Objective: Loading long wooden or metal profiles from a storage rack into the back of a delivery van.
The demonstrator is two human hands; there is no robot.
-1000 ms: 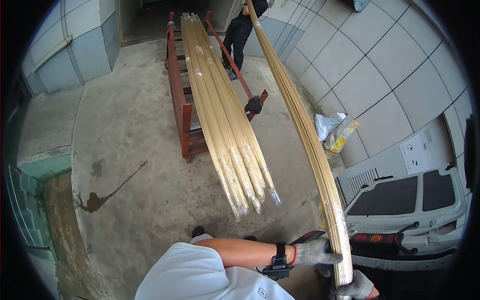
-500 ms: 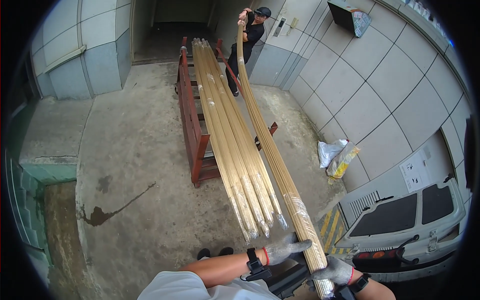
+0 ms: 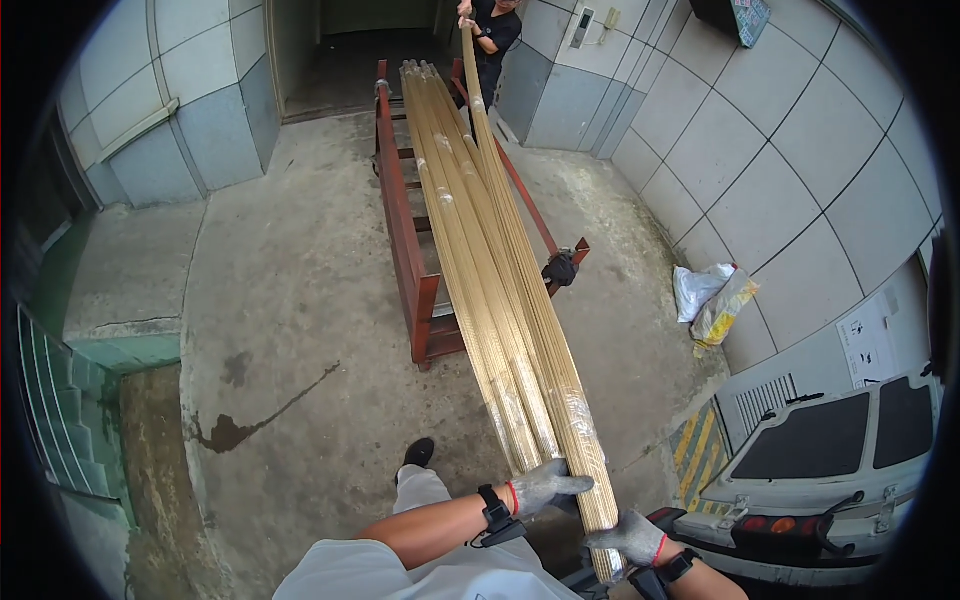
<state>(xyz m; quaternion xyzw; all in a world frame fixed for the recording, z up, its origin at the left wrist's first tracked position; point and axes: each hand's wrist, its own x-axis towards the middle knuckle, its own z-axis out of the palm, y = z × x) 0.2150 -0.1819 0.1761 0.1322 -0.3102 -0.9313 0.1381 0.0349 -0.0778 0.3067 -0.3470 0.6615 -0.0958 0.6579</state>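
Observation:
A long bundle of thin golden-brown strips (image 3: 575,415), banded with clear plastic film, slants from the far middle down to me. My left hand (image 3: 548,487), in a grey glove, grips its left side near the close end. On the right side, nearer the tip, my gloved right hand (image 3: 632,540) is closed round it. Several similar wrapped bundles (image 3: 455,215) lie along a red metal rack (image 3: 400,230). The held bundle runs along their right edge and hides part of them; I cannot tell whether it rests on them. A co-worker (image 3: 492,35) holds its far end up.
At the right stands a pale vehicle (image 3: 805,445) with dark windows and a red tail light. White and yellow sacks (image 3: 715,300) lie by the tiled wall (image 3: 760,150). A sunken step (image 3: 150,440) is at the left. Dark stuff (image 3: 562,268) hangs on the rack's right post.
The bundle has moved left, from beside the rack to against the stacked bundles. My hands have gone left with it, and one foot now shows stepped forward. The view has shifted.

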